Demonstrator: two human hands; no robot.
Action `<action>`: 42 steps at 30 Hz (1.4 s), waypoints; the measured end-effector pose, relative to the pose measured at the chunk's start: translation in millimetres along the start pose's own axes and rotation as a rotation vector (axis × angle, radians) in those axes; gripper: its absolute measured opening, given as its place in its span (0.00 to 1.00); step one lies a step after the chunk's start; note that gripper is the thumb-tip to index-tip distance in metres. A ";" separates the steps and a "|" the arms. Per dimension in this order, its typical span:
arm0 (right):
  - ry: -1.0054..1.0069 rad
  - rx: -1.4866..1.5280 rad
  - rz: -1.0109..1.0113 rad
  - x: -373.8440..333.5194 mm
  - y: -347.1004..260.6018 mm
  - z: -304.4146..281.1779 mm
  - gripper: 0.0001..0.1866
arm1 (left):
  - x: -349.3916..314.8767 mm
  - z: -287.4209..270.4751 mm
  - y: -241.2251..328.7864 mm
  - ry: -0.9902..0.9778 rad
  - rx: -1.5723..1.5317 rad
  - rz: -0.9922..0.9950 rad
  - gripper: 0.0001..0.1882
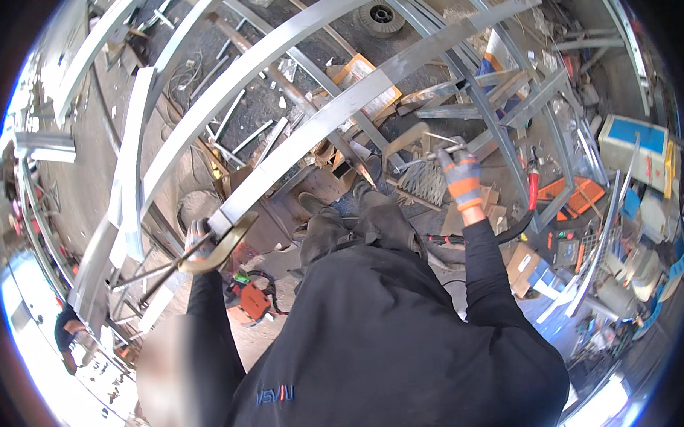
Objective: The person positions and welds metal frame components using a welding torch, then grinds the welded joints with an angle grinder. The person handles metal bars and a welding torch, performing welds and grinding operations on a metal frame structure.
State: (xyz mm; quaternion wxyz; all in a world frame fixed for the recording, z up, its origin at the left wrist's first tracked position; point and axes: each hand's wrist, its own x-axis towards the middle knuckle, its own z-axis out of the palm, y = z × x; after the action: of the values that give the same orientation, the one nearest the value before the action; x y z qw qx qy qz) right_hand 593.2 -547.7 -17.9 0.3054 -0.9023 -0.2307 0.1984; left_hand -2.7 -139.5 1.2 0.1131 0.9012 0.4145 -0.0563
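Note:
My left hand (197,239), in a grey and orange glove, is at the near end of a long square metal tube (309,139). Its fingers look closed around a tan C-clamp (237,240), whose frame and screw partly hide them. Off to the right, my right hand (461,178), gloved alike, grips the screw end of a second C-clamp (404,142). That clamp is held apart from the long tube, its curved frame toward the left. The tube slants away to the far right above my boots (315,205).
Curved metal frame members (224,82) cross the far side and left. Scrap and a wire spool (380,18) lie beyond. An orange tool (252,301) sits on the floor; a red-handled cable (533,188) hangs at the right. Another person (71,337) is far left.

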 end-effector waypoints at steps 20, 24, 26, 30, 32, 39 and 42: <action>-0.076 -0.097 0.413 20.0 206.6 270.4 0.22 | 4.4 3.4 13.9 0.110 -0.044 0.100 0.23; -0.085 -0.153 0.492 -53.4 139.4 213.2 0.39 | 4.1 -12.4 26.4 0.115 -0.017 0.101 0.24; 0.069 -0.249 0.301 -68.5 57.8 173.0 0.28 | 2.1 -18.7 28.3 0.065 -0.053 0.060 0.24; 0.046 0.302 -0.294 -89.8 -155.1 82.6 0.23 | -6.6 -14.3 15.8 0.098 -0.023 0.069 0.27; 0.090 0.184 -0.691 -103.4 -265.3 70.0 0.22 | -10.8 -1.4 2.5 0.132 0.000 0.068 0.23; -0.061 0.199 -1.533 -213.8 -543.7 128.6 0.24 | -5.5 48.3 -36.6 0.259 0.027 0.140 0.30; -0.095 0.219 -1.410 -248.2 -590.2 144.4 0.27 | -2.3 45.3 -39.0 0.317 -0.381 0.142 0.32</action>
State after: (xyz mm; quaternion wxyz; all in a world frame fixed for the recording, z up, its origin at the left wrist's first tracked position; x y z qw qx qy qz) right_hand 144.8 -197.5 309.1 0.4393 -0.4929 -0.7509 0.0148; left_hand -34.2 -127.9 -48.4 0.2182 0.8881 0.3658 0.1728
